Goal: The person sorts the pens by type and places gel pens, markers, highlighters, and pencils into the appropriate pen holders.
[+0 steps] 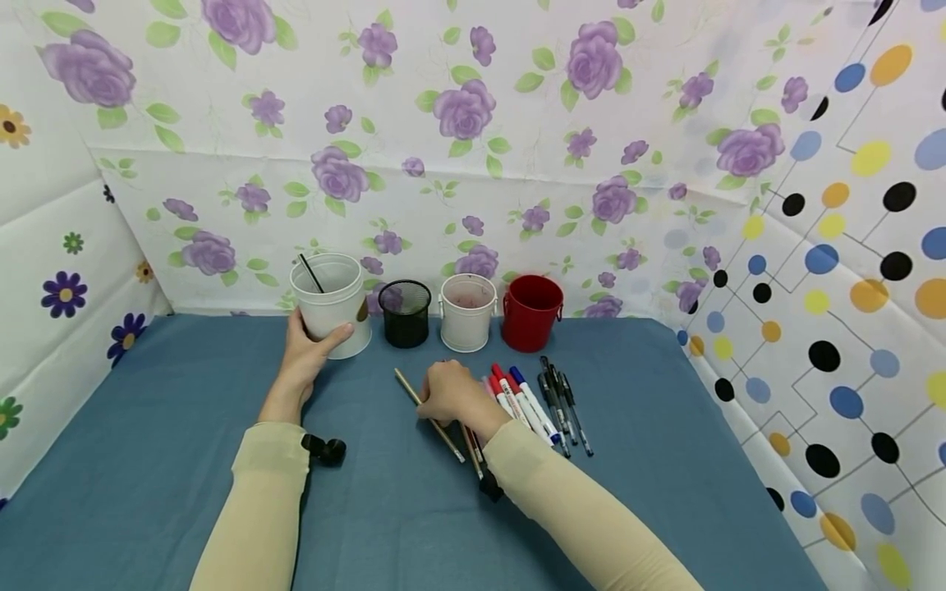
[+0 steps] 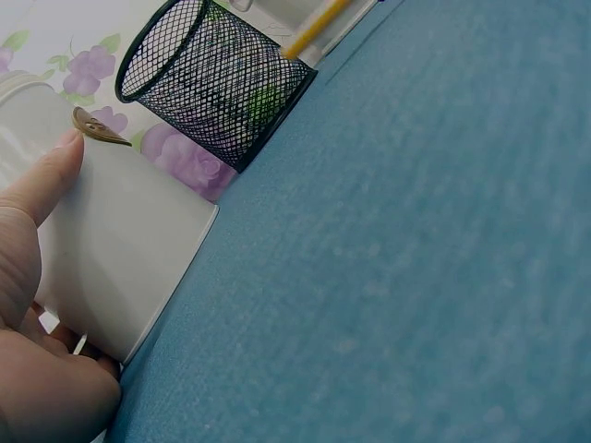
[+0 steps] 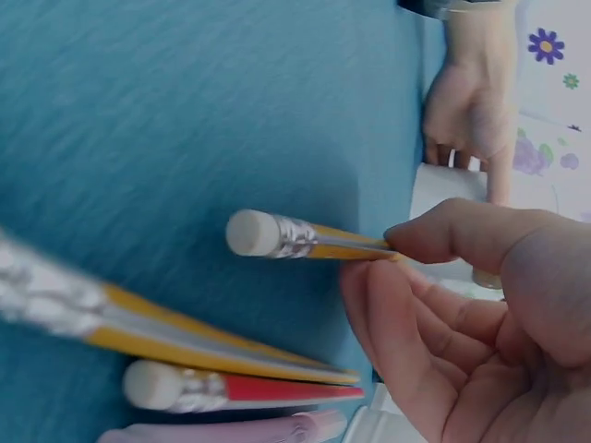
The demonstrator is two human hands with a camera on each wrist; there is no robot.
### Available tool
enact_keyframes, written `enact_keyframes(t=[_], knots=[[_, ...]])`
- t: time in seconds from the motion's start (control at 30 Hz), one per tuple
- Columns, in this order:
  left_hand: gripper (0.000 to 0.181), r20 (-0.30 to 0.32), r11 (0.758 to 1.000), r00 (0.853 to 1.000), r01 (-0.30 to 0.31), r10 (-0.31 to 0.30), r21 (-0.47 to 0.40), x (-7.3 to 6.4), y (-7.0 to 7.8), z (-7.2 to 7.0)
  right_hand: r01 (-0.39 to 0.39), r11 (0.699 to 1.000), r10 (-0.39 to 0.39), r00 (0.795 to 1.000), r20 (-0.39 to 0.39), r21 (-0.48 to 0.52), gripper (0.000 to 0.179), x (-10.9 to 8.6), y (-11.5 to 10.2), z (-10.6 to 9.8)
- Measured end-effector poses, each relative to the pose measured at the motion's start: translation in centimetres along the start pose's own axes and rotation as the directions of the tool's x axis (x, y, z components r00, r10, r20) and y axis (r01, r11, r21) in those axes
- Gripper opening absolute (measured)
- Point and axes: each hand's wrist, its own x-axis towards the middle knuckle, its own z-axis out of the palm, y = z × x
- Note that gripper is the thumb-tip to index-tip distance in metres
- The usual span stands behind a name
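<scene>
On the left, my left hand [image 1: 306, 353] grips a large white bucket [image 1: 347, 324], its thumb along the wall near a brown tag [image 2: 100, 129]. A thin dark stick [image 1: 311, 273] leans inside that bucket; its kind cannot be told. My right hand [image 1: 452, 392] pinches a yellow pencil [image 3: 337, 243] between thumb and fingertips, with the white eraser end toward the wrist camera. Beside it lie another yellow pencil [image 3: 185, 343] and a red pencil [image 3: 263, 388], partly hidden by the right arm in the head view.
Along the back wall stand a black mesh pen cup [image 1: 406, 324], a small white bucket [image 1: 466, 324] and a red bucket [image 1: 530, 316]. Right of the right hand lie several markers [image 1: 528, 402] and several black pens [image 1: 565, 406] on the blue cloth [image 1: 665, 492].
</scene>
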Motion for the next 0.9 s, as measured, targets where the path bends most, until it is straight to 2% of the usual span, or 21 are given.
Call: enact_keyframes(t=[0.13,0.3,0.5,0.73,0.9], knots=[[0.111,-0.006,1.000,1.000,-0.005,0.005,0.005,0.3,-0.5,0.0,0.021,0.997,-0.022,1.000,0.011,0.073,0.015,0.1,-0.3,-0.5],[0.113,-0.022,1.000,1.000,-0.022,0.023,0.017,0.8,-1.4,0.0,0.083,0.987,-0.082,0.997,-0.014,0.140,0.011,0.3,-0.5,-1.2],[0.113,-0.026,0.999,0.999,-0.031,0.031,0.015,1.0,-1.7,0.1,0.106,0.968,-0.099,0.994,-0.042,0.228,0.008,0.3,-0.6,-1.7],[0.112,-0.019,1.000,0.999,-0.025,0.026,0.012,1.0,-1.7,0.0,0.179,0.941,-0.144,0.980,-0.138,0.288,0.005,0.5,-0.6,-2.0],[0.111,-0.014,1.000,1.000,-0.015,0.015,0.000,0.7,-1.3,0.0,0.234,0.931,-0.169,0.956,-0.241,0.279,0.003,0.6,-0.6,-2.1]])
